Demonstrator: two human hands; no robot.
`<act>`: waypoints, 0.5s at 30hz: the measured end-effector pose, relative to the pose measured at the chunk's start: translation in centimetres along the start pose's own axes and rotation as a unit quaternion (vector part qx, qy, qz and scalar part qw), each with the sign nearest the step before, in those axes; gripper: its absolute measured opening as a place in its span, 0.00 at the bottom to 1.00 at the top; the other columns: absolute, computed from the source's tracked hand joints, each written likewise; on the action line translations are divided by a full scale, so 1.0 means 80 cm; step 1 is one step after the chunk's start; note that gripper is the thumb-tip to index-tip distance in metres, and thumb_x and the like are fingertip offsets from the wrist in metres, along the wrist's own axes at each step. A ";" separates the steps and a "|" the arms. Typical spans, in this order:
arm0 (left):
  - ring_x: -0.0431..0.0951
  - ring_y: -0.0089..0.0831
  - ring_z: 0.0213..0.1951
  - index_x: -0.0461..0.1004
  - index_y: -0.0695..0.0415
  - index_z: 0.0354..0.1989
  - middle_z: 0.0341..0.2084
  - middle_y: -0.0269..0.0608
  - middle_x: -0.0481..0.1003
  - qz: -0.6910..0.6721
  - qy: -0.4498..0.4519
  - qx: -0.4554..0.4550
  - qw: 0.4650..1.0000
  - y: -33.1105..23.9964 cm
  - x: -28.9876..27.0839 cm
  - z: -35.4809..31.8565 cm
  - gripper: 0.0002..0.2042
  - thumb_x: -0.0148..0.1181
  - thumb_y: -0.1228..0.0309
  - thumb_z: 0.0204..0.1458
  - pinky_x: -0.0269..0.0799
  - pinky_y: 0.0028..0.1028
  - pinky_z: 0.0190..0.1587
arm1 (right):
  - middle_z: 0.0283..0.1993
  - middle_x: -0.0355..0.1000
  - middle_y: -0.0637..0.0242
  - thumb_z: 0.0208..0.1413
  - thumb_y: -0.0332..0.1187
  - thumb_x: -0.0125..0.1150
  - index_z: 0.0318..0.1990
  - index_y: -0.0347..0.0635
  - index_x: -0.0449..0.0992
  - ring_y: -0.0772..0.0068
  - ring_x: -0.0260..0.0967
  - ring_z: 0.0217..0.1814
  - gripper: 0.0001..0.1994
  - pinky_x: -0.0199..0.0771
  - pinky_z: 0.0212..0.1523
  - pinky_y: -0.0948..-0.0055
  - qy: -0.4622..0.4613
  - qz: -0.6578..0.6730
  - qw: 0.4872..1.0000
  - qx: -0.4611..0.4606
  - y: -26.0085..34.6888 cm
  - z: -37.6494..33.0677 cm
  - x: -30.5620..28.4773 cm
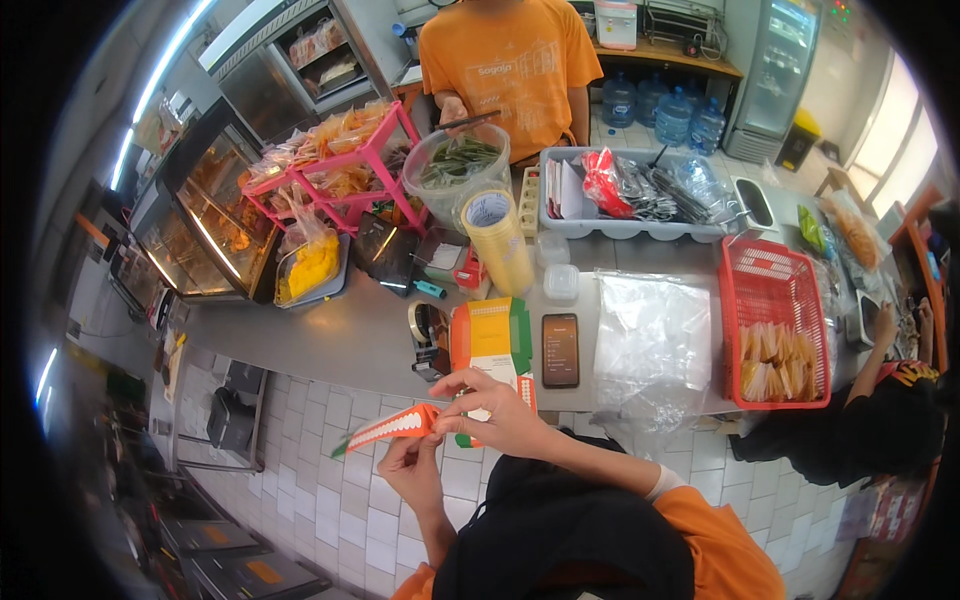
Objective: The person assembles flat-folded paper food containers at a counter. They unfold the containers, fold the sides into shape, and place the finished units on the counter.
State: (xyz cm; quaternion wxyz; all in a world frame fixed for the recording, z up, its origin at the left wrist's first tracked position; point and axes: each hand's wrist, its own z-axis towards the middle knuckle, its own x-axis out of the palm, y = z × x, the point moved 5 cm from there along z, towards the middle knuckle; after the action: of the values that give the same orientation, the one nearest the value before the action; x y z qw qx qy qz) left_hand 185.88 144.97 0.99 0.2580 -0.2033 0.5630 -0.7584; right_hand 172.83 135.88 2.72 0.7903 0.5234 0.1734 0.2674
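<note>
Over the front edge of the counter, my two hands pinch an orange carton piece [392, 427] with a white scalloped band and a green tip. My left hand [413, 478] grips it from below, fingers closed. From above, my right hand [500, 418] has its thumb and fingers closed at the piece's right end. Just beyond my hands lies an unfolded food carton [490, 322] in yellow, orange, green and white, partly covered by my right hand. Whether the held piece is joined to that carton is hidden. A phone [561, 350] with a lit screen rests to its right.
Left of the carton stands a tape dispenser [430, 340]; behind are a stack of tape rolls [498, 240] and a tub of green leaves [458, 160]. Clear plastic bags [650, 330] and a red basket [735, 310] lie right. A person in an orange shirt [510, 70] stands opposite.
</note>
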 end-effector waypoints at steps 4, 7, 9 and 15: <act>0.75 0.19 0.26 0.76 0.67 0.32 0.24 0.38 0.77 -0.025 0.050 0.007 0.998 -0.006 -0.013 0.013 0.03 0.63 0.82 0.49 0.70 0.18 0.33 | 0.49 0.70 0.61 0.49 0.31 0.67 0.35 0.42 0.82 0.66 0.69 0.48 0.06 0.69 0.49 0.73 0.023 0.068 0.997 0.039 0.006 -0.005 0.006; 0.78 0.22 0.27 0.75 0.68 0.33 0.26 0.42 0.78 -0.001 0.076 0.021 0.997 -0.017 -0.015 0.016 0.03 0.61 0.83 0.50 0.72 0.20 0.33 | 0.49 0.70 0.63 0.47 0.29 0.68 0.38 0.40 0.81 0.66 0.71 0.46 0.10 0.73 0.44 0.73 -0.024 -0.028 0.996 -0.085 0.022 -0.005 0.005; 0.79 0.24 0.28 0.75 0.69 0.33 0.26 0.43 0.79 -0.020 0.076 -0.019 0.997 -0.019 -0.018 0.016 0.03 0.60 0.83 0.51 0.73 0.20 0.34 | 0.48 0.70 0.62 0.48 0.28 0.67 0.37 0.39 0.79 0.64 0.71 0.47 0.09 0.73 0.44 0.71 -0.033 -0.112 0.983 -0.141 0.030 -0.009 0.008; 0.80 0.26 0.29 0.74 0.69 0.33 0.24 0.43 0.79 0.075 0.146 -0.063 0.984 -0.027 -0.029 0.025 0.04 0.58 0.83 0.48 0.75 0.21 0.33 | 0.45 0.69 0.61 0.49 0.28 0.64 0.36 0.38 0.75 0.59 0.68 0.46 0.07 0.70 0.45 0.68 -0.002 -0.216 0.960 -0.179 0.035 -0.019 0.011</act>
State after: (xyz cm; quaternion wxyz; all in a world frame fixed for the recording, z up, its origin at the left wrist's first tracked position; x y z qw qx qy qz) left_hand 188.55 145.41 3.62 0.2160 -0.0638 0.6549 -0.7214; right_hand 172.04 138.41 4.71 0.9104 0.3238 0.2299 0.1159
